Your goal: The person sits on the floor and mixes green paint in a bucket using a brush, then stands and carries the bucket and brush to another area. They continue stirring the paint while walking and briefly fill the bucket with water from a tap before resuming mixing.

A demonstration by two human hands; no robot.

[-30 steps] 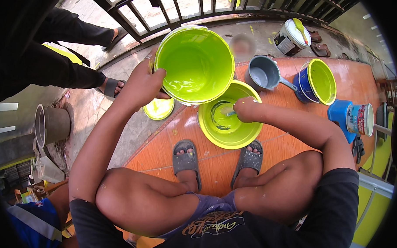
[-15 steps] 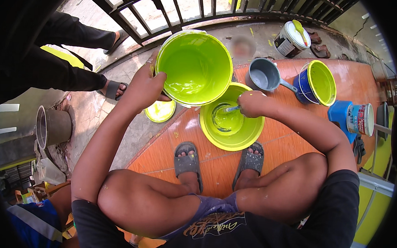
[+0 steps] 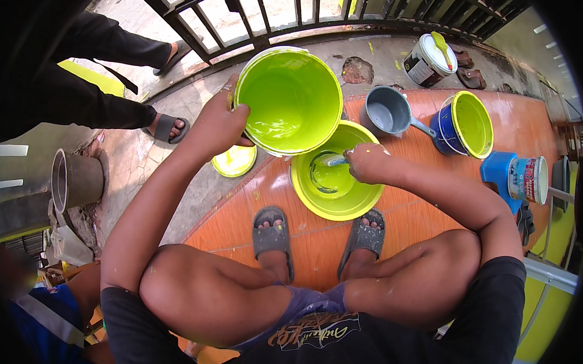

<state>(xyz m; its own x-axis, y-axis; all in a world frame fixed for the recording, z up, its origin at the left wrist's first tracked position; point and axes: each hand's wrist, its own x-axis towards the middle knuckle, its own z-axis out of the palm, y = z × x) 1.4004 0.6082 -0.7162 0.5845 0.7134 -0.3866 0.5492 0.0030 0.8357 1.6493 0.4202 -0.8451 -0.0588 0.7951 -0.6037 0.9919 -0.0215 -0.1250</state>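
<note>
evidently, lime paint [image 3: 330,183] already pools in the tub [image 3: 337,210], with more left wet inside the pail [image 3: 295,79] that the left hand [image 3: 222,120] grips by its side, tilted above the tub's far-left edge. the right hand [image 3: 370,163] holds a pale stick [image 3: 335,160] reaching into the tub. a grey dipper [image 3: 387,110] crowds the tub's far-right side, a blue bucket [image 3: 443,129] stands further right, and a smeared lid [image 3: 233,160] lies left of the tub.

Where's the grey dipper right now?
In the head view, the grey dipper sits right of centre, beyond the lime basin and left of the blue bucket.
</note>
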